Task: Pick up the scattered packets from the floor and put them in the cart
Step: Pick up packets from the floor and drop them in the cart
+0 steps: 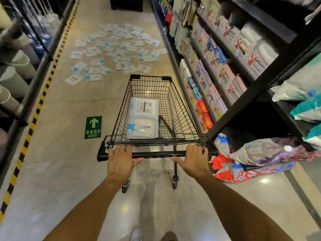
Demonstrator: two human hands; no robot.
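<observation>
1. The left hand (119, 160) and the right hand (192, 159) each gripped the handle (156, 154) of the cart (178, 105), fingers curled over the bar, one hand toward each end.
2. The scattered packets (114, 49) lay on the floor (69, 162) straight ahead, beyond the cart's front edge and spread somewhat left of its line.
3. The spread ran broadly across the aisle. Its nearest packets lay just past the cart's left front corner, so the left hand looked the nearer.
4. Two flat packets (143, 119) lay in the basket, so the job seemed barely begun. The pile looked out of reach of either hand from there.
</observation>
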